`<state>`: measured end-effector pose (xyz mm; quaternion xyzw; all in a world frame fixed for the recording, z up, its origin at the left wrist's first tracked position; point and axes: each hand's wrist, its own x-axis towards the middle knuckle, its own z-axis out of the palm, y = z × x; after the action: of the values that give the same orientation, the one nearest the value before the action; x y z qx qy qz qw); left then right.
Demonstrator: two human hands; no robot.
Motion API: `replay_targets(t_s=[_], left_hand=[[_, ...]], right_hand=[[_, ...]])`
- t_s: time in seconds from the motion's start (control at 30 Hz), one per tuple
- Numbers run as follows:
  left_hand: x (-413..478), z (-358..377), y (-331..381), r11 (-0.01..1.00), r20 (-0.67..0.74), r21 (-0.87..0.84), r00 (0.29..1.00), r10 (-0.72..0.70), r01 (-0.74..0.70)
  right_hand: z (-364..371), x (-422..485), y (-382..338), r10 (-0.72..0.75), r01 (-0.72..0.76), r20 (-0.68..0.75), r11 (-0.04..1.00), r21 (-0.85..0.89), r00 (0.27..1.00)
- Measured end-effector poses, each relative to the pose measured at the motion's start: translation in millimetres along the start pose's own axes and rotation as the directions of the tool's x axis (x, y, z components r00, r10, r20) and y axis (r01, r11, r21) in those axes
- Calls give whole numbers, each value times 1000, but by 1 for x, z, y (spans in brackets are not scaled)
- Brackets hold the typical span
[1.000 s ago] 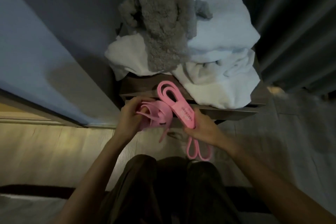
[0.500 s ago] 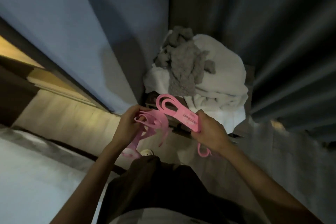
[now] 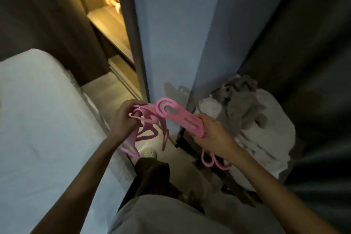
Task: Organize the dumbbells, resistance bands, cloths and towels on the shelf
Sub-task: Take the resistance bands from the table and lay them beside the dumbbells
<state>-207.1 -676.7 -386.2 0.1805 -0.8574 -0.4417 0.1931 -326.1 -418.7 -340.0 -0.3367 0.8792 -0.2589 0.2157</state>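
Head view shows your left hand (image 3: pixel 123 119) with fingers curled round a tangle of pink resistance bands (image 3: pixel 147 119), while your right hand (image 3: pixel 214 137) grips a folded pink band (image 3: pixel 182 118), both held in the air just left of the white towels (image 3: pixel 266 138) under a grey cloth (image 3: pixel 241 104)

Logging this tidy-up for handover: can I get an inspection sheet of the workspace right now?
Surface: dark shelf, top hidden under the pile.
Job's things: white towels heaped on the shelf, grey cloth on top; pink resistance bands in both hands.
Clutter: nothing seen.
Grips: left hand holds the tangled bands, right hand the folded ones.
Cables: nothing seen.
Surroundings: white bed left, blue wall ahead, dark curtain right.
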Motion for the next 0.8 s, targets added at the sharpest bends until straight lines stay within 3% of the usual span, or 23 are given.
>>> replay_targets(t_s=[0.1,0.23,0.33,0.4,0.5,0.8], left_hand=[[16,-34,-9,999,-130,-6,990,-47,47],[52,-78,-28,986,-259,-30,952,-164,161],[90,-112,-47,989,-342,-37,928,-148,145],[121,-136,-64,993,-377,-42,919,-115,107],[168,-174,-99,980,-397,26,902,-170,196],[263,-245,-141,982,-334,15,926,-174,189]], right_hand=[[8,43,-38,-90,91,42,995,-30,995],[21,105,-93,-262,262,-15,965,2,965],[37,163,-129,-353,356,-45,931,84,934],[47,206,-155,-368,372,-59,922,105,928],[57,265,-192,-314,318,-50,944,88,948],[60,369,-262,-314,325,-105,940,109,944]])
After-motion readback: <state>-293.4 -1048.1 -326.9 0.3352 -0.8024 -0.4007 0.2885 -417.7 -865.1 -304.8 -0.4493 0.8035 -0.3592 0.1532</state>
